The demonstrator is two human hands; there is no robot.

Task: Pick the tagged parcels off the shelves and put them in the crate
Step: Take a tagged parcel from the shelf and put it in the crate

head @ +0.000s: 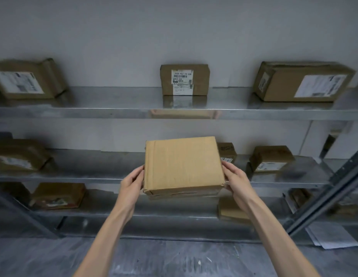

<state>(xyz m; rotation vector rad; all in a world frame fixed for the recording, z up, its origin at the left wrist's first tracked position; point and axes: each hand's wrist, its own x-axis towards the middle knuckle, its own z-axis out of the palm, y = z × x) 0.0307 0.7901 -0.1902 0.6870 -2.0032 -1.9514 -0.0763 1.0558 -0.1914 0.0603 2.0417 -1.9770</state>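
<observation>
While the cardboard parcel (pixel 182 164) is held in front of the middle shelf (pixel 84 177), long axis side to side, it lies squarely between the grips: left hand (pixel 132 181) and right hand (pixel 237 179) each clasp one end, equally near.

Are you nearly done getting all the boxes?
Not nearly. No crate is in view, so what's done can't be told. Left hand and right hand hold a plain brown cardboard box by its sides. Three labelled brown cardboard parcels sit on the top grey metal shelf, more below.
</observation>
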